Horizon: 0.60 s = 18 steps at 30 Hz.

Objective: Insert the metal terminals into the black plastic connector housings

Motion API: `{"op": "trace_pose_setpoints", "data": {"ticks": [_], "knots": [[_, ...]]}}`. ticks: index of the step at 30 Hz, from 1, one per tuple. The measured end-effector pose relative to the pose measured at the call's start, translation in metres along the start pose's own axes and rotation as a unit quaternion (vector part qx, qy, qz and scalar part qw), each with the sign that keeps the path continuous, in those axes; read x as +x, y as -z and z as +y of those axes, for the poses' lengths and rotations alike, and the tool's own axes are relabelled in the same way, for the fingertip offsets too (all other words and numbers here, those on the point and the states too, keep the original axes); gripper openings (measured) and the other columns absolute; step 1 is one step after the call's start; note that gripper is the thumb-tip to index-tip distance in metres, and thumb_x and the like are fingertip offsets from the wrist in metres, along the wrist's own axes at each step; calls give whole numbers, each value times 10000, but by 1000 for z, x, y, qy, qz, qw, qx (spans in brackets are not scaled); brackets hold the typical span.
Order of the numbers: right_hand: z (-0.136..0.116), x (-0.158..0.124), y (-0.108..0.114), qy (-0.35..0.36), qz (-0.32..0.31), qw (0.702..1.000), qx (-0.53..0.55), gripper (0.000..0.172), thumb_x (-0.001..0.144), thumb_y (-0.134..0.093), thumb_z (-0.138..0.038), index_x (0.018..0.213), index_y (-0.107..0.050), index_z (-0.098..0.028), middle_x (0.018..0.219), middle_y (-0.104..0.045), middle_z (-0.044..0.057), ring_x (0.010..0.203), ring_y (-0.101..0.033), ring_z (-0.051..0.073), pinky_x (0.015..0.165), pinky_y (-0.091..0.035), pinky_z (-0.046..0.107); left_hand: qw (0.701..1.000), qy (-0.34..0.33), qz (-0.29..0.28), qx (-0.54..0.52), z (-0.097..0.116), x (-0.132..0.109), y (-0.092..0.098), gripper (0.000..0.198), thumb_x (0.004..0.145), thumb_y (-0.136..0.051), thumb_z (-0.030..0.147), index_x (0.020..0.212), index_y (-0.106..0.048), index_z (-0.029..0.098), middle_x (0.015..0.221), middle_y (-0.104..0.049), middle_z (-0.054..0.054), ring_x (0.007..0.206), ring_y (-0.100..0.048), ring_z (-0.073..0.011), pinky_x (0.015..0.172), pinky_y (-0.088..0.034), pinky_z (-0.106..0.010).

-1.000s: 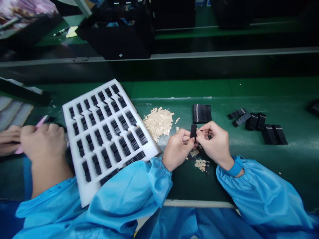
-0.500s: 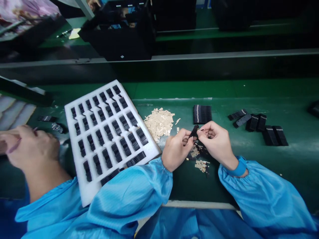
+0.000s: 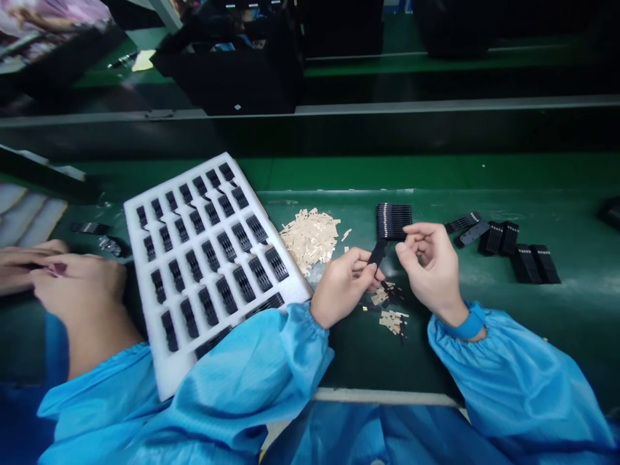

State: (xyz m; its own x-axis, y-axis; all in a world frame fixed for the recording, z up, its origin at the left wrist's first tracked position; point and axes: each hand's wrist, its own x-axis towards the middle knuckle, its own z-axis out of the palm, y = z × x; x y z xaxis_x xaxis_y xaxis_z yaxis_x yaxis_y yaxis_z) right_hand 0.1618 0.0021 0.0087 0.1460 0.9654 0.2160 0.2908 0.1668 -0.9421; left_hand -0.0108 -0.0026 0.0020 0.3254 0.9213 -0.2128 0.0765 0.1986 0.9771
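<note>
Black part held in the left hand over the bench; right hand free beside it.
The left hand [image 3: 346,284] clamps a dark part [image 3: 378,253] between thumb and fingers, above the bench [image 3: 378,365], between its near edge and the row of black parts [image 3: 394,221]. The right hand [image 3: 403,239] is positioned just beside the near right corner of that row, thumb and forefinger apart; contact with the row cannot be determined. Small pale strips [image 3: 393,320] lie below the hands, toward the bench's near edge. A larger strip pile [image 3: 310,237] lies against the right edge of the white tray [image 3: 181,368], whose slots hold black parts. Loose black blocks [image 3: 535,263] lie toward the bench's right end.
</note>
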Motion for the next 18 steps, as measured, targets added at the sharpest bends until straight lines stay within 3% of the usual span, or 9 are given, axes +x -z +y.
{"op": "trace_pose_setpoints", "data": {"ticks": [2,4,18], "knots": [[-1,1,1,-18,-25,999,40,85,904,-647,-270,935,-609,-201,763,-575,-14,609,-521,110,563,-431,259,997,32,-9,-66,3,2,-1,105,935,-589,247,961,-580,145,825,-739,-50,674,-695,-110,662,-585,-235],[-1,2,1,-39,-60,996,56,112,911,-638,-277,841,-607,-194,715,-573,-17,573,-503,101,539,-413,252,995,36,-9,-91,6,3,0,99,929,-599,224,956,-580,131,811,-738,-50,668,-689,-99,669,-585,-226],[-3,8,1,-80,-101,986,104,186,864,-719,-317,809,-596,-189,645,-551,-40,527,-480,86,514,-404,243,998,-14,-30,-50,9,-1,5,198,960,-599,322,1016,-623,134,832,-704,-38,738,-677,-103,722,-578,-230]]}}
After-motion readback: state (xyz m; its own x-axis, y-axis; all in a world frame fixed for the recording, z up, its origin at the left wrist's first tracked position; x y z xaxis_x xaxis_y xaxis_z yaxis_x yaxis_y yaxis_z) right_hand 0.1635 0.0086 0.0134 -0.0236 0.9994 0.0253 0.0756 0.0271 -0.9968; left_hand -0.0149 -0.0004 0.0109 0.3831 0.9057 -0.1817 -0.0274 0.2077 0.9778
